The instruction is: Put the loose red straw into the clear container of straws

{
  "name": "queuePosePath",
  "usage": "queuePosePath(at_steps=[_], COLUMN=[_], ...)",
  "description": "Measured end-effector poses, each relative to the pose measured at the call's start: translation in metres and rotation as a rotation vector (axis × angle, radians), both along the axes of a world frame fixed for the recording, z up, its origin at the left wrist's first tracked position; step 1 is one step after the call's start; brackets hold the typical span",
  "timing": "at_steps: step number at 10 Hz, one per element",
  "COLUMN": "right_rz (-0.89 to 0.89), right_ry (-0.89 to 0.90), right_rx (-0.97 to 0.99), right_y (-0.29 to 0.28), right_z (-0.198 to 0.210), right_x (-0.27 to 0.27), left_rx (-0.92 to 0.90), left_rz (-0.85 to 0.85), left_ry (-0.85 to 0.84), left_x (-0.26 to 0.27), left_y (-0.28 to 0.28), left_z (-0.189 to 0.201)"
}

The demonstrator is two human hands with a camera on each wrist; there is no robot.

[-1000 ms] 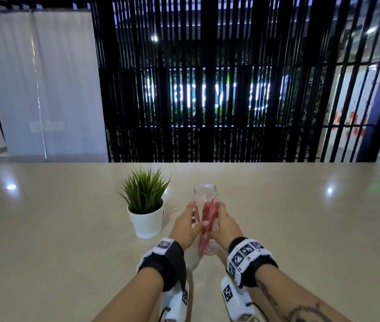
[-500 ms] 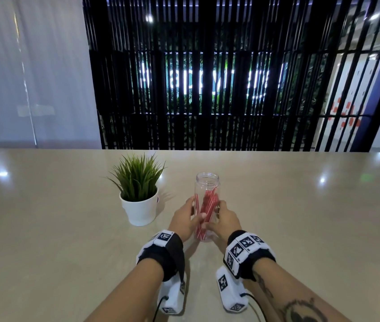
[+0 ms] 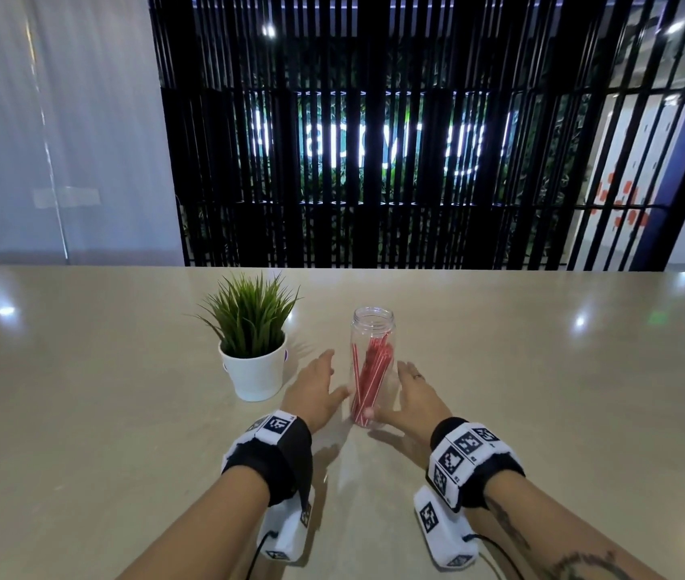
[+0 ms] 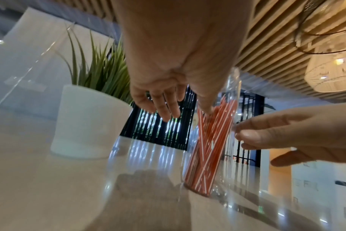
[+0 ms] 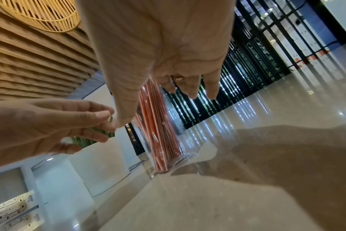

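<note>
Black slatted screens (image 3: 374, 140) rise behind the glossy beige bench (image 3: 81, 454). On it stand a potted plant (image 3: 252, 341) and the clear container (image 3: 372, 370), upright with red straws (image 3: 370, 378) inside. Left hand (image 3: 315, 391) and right hand (image 3: 414, 399) flank it, both spread wide, holding nothing.

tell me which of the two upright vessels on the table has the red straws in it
The clear container, standing between the left hand and right hand. The white pot to its left holds only a green plant.
</note>
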State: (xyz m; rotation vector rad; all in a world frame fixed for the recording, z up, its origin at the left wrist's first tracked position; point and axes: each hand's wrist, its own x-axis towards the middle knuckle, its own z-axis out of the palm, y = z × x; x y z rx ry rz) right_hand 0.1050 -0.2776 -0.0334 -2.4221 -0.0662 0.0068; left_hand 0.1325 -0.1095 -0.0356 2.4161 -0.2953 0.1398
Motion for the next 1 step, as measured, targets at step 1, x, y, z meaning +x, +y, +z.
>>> queuePosePath(at_steps=[1], right_rz=[-0.120], right_ry=[-0.182], right_rx=[-0.144], right_y=[-0.0080], right_z=[0.0137], right_x=[-0.0091], left_rx=[0.099], left_rz=[0.153], left_ry=[-0.286], left_x=[-0.0133], left_y=[0.0053], left_z=[0.0221])
